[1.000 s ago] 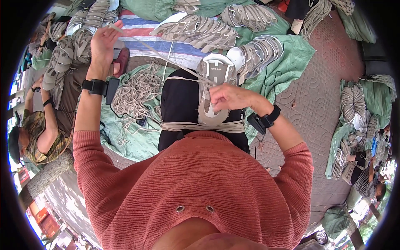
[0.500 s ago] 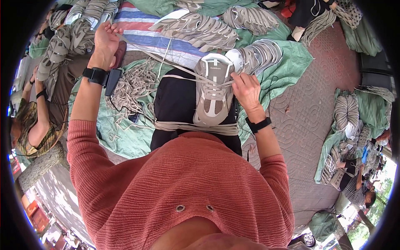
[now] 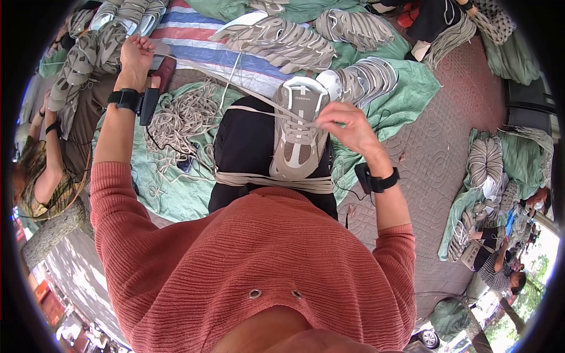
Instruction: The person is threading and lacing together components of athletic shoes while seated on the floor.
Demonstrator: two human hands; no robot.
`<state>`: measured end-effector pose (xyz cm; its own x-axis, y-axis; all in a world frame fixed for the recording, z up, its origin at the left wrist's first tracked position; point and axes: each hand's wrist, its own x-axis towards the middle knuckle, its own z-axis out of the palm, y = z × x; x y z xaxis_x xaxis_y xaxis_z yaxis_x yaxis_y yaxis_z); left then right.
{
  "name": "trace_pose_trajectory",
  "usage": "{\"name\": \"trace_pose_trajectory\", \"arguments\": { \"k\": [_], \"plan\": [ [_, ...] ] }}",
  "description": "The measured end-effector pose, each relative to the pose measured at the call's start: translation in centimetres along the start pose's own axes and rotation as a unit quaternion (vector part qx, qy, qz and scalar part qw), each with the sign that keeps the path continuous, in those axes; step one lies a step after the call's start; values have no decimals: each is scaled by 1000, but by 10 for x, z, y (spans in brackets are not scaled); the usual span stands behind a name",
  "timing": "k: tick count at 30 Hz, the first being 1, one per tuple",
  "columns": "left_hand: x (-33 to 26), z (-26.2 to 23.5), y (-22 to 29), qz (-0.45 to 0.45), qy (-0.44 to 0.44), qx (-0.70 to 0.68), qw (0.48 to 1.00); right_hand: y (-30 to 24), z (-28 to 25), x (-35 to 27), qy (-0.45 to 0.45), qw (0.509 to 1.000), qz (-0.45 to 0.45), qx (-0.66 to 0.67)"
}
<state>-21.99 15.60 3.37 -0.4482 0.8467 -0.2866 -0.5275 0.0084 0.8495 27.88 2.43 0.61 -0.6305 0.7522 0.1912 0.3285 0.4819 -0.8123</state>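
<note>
On my lap, over black trousers, lies a grey-beige shoe upper (image 3: 299,154), its toe toward me. A pale flat shoelace (image 3: 252,93) runs from its eyelets up and to the left. My left hand (image 3: 136,54) is raised at the far left with its fingers curled round the end of that lace. Beside the upper's right edge, my right hand (image 3: 347,122) pinches lace close to the eyelets. A bundle of laces (image 3: 276,182) stretches across my thighs below the toe.
Left of my lap, a tangled heap of laces (image 3: 183,116) rests on green sheeting (image 3: 168,203). Rows of nested shoe uppers (image 3: 282,44) lie ahead on a striped sheet (image 3: 191,36). Another person's arm (image 3: 53,167) is at the left, and other people work at the right.
My left hand has moved further left and slightly down. My right hand has turned and dropped a little, its fingers now nearer the upper's lacing.
</note>
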Motion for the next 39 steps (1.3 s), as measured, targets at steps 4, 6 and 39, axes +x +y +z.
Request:
{"name": "trace_pose_trajectory", "arguments": {
  "k": [4, 6, 39],
  "plan": [
    [39, -43, 32, -3, -74, 2, 997, 0, 37, 6, 236, 921, -31, -310],
    [53, -48, 51, 19, 8, 18, 1000, 14, 50, 2, 256, 913, -40, -314],
    [79, -45, 159, 210, 60, 178, 960, 18, 29, 8, 71, 993, -16, -97]
  ]
}}
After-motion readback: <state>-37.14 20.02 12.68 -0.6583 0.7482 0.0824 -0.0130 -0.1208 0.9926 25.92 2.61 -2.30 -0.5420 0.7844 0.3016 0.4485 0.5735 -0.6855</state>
